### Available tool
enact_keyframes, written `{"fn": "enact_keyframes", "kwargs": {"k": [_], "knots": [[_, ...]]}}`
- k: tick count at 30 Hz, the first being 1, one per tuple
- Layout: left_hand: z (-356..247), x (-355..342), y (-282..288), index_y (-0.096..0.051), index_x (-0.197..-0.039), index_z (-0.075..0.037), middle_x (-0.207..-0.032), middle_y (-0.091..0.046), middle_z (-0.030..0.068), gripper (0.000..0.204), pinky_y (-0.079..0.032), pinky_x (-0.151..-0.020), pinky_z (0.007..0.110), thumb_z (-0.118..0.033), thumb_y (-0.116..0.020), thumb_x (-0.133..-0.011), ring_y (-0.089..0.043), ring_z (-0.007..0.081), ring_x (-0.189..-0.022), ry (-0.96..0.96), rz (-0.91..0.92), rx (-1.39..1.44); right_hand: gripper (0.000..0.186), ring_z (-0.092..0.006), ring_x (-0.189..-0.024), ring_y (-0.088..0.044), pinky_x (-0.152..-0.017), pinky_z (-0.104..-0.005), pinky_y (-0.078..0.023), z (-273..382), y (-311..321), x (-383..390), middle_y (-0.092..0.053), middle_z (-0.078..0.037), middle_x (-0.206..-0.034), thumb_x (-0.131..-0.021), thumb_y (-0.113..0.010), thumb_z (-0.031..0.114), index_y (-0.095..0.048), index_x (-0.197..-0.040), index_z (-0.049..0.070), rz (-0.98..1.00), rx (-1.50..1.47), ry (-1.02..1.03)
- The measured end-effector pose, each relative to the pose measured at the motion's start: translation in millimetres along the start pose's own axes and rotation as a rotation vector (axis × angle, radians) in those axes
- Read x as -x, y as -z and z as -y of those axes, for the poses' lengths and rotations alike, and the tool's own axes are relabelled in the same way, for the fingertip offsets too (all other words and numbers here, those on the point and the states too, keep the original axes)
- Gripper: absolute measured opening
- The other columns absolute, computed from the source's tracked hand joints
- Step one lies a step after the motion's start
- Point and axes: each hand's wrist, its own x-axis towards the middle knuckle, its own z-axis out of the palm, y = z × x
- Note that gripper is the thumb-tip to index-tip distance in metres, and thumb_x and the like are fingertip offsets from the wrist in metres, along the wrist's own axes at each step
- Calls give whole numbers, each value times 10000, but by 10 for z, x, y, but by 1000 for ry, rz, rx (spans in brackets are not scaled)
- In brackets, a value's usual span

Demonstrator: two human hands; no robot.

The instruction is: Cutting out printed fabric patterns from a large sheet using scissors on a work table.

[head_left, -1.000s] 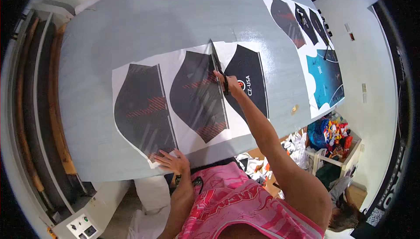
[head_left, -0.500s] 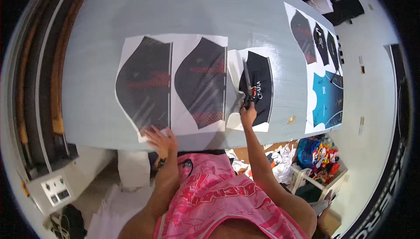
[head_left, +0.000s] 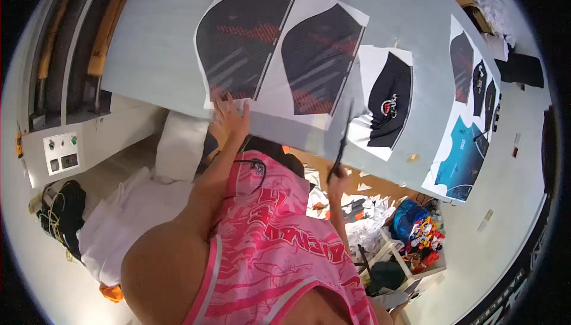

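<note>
My left hand lies with its fingers spread on the lower edge of a dark panel with red patterning, printed on white sheet material. Beside it on the same sheet is a second dark panel. In my right hand is a pair of long black scissors, pointing away from me over the table's near edge. Their blades lie between the second panel and a smaller black panel with a printed logo. White material is crumpled along that panel's left side. The scissors' handles are mostly hidden in my fist.
The grey table bears a teal panel and several smaller dark panels at its right end. Below its near edge lie white scraps and a white-framed bin. A machine with a control box stands left.
My right hand has drawn the scissors back from the small black panel toward the table's near edge. My left hand stays on the large panel's lower edge. The whole view has shifted and tilted.
</note>
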Motion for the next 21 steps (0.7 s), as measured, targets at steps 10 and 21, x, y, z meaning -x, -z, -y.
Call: {"fn": "enact_keyframes", "kwargs": {"k": [10, 21], "knots": [[1029, -1191, 385, -359, -1534, -145, -1606, -222, 207, 791, -164, -1145, 655, -570, -578, -904, -220, 379, -1478, -601, 92, -99, 244, -71, -635, -483, -576, -264, -392, -67, -1040, 1449, -529, 27, -685, -949, -626, 292, -650, -940, 50, 449, -40, -277], [1342, -1659, 421, -343, -1544, -181, -1627, -249, 115, 872, -114, -1144, 684, -606, -624, -836, -214, 348, -1494, -962, 244, -49, 375, -70, -703, -486, -617, -241, -391, 423, -2481, 1280, -579, 43, -835, -993, -605, 402, -657, -1039, 34, 467, -191, -240]]}}
